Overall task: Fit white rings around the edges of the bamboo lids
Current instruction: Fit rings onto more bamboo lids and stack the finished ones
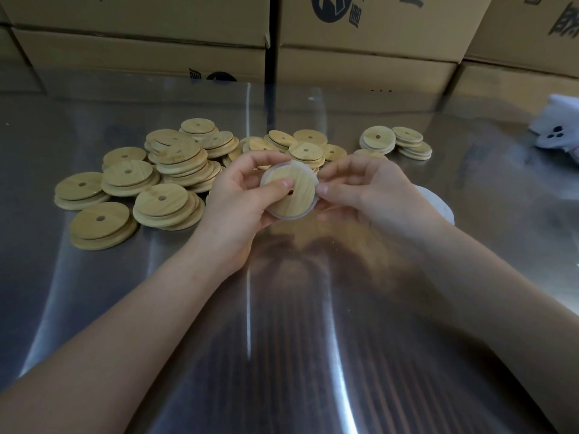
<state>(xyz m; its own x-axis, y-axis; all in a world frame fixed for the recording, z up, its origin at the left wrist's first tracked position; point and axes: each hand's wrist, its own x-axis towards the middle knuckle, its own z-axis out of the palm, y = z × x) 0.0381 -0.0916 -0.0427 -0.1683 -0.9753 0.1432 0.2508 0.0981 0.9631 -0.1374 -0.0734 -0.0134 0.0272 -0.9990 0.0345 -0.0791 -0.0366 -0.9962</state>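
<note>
A round bamboo lid (294,194) with a small centre hole is held above the steel table, between both hands. A translucent white ring (300,166) runs around its rim. My left hand (238,195) grips the lid from the left, thumb pressed on its face. My right hand (363,189) pinches the ring and lid edge at the right side. Behind the hands lies a heap of bare bamboo lids (175,170). A small stack of lids with white rims (377,140) stands at the back right.
The steel table (282,308) is shiny. Cardboard boxes (360,64) line its far edge. A white cloth item (557,133) lies at the far right. A pile of white rings (438,205) shows behind my right wrist.
</note>
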